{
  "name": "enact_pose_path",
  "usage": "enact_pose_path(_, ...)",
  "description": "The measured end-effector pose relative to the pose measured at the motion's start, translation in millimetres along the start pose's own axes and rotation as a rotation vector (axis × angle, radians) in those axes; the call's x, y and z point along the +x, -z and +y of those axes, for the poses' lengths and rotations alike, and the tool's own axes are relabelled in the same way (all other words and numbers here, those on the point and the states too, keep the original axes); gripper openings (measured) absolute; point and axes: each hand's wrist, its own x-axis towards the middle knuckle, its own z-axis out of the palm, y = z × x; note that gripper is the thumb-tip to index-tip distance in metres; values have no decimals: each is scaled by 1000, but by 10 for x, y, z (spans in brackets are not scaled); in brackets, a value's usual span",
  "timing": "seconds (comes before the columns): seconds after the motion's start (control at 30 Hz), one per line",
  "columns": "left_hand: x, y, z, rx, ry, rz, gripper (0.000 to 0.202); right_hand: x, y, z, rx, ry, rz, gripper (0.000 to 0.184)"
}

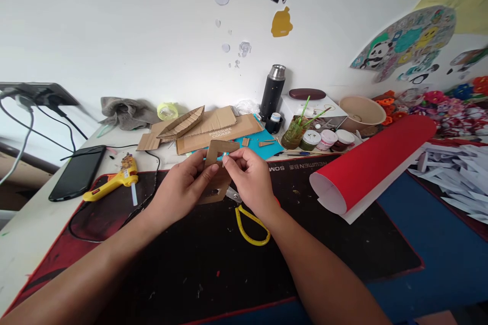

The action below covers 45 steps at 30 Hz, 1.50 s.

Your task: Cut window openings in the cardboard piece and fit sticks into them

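My left hand [186, 180] grips a small brown cardboard piece [213, 151] with a cut-out, its thumb pressed on the front. On the right side of that piece, my right hand [247, 172] is closed in a pinch at the cut-out's edge; a tiny pale bit shows by its fingertips. More brown cardboard with a hole [215, 190] appears below the hands; I cannot tell whether it belongs to the same piece. Scissors with yellow handles [251, 236] lie on the black mat [183, 264], partly hidden by my right hand.
A yellow glue gun [114, 183] with its cord and a black phone [78, 175] lie left. Behind are cardboard sheets [244, 129], a black flask [273, 91], paint jars [310, 139] and a brush cup [293, 132]. A red paper roll [373, 162] and white paper strips [457, 177] lie right.
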Motion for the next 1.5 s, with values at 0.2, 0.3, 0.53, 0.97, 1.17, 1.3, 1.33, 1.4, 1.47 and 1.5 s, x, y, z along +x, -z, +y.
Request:
enact_pose_path(0.2,-5,-10,-10,18,23,6,40,2,-3,24,-10,-1,-3,26)
enact_pose_path(0.3,-3,-13,-15,-7,22,-3,40,2,-2,26,-8,5,-3,26)
enact_pose_path(0.53,7,-4,-5,-31,9,-13,40,2,-6,31,-8,13,-5,26)
enact_pose_path(0.97,17,-15,-3,-98,38,-16,42,1,-1,38,-35,23,-5,24)
enact_pose_path(1.17,30,-11,16,-127,37,-10,42,3,-2,41,-39,13,-8,24)
enact_pose_path(1.3,33,-5,22,-152,37,-31,43,1,-2,34,-28,17,-12,23)
enact_pose_path(1.33,31,-3,27,-153,39,-32,44,0,-2,33,-24,18,-13,23)
enact_pose_path(1.4,28,1,34,-147,39,-28,44,-2,-1,33,-20,20,-13,23)
enact_pose_path(1.47,26,0,35,-140,44,-22,43,-3,-2,35,-21,18,-12,24)
enact_pose_path(1.5,26,-4,31,-141,48,-17,42,-3,-3,35,-22,16,-11,24)
